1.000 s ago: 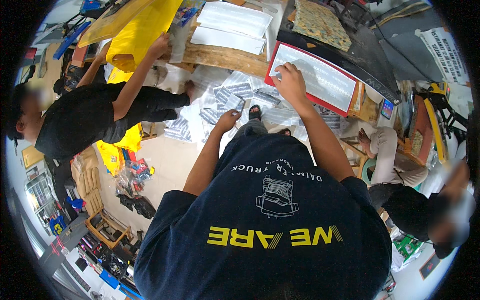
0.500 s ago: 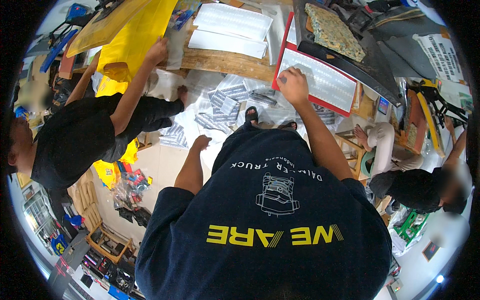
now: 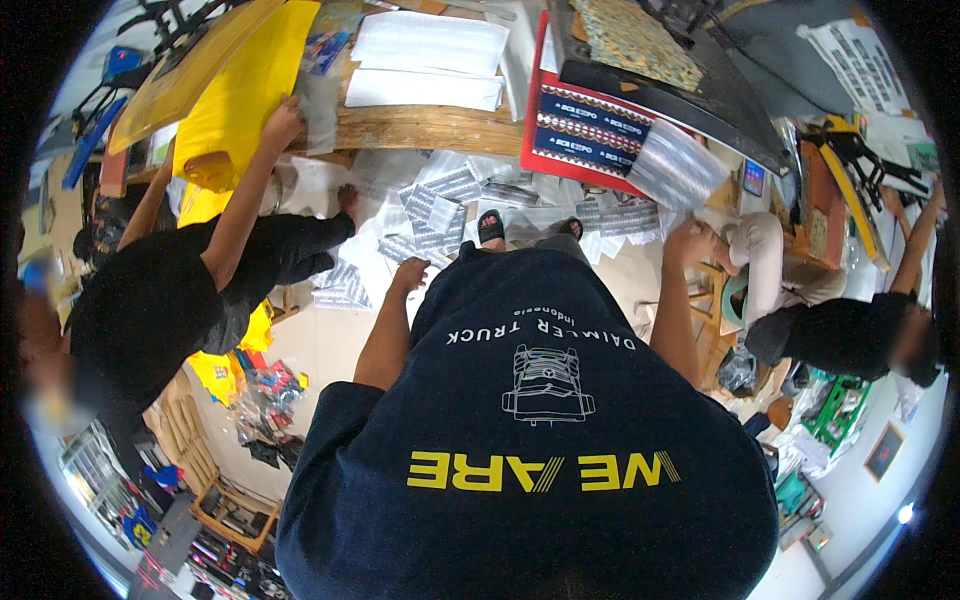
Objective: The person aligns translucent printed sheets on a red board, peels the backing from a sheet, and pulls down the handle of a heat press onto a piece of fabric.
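My right hand (image 3: 690, 243) is closed on the near right corner of a translucent transfer film (image 3: 682, 168). The film slants up and bends away from a dark blue printed sheet (image 3: 590, 128) with red and white patterned bands. Under that sheet lies a red board (image 3: 532, 150), partly beneath the raised black plate of a press (image 3: 680, 105). The film hides the sheet's right end. My left hand (image 3: 410, 273) hangs low at my left side, fingers loosely bent, with nothing visible in it.
White sheets (image 3: 430, 45) lie on the wooden table (image 3: 400, 130). Used films (image 3: 440, 205) litter the floor by my feet. At left a person in black (image 3: 150, 270) handles a yellow sheet (image 3: 245, 90). Another person (image 3: 830, 330) sits at right, near a wooden stool (image 3: 705, 310).
My right hand has gone from lying on the film to pulling its right part up and toward me, baring the dark blue print. My left hand has barely moved.
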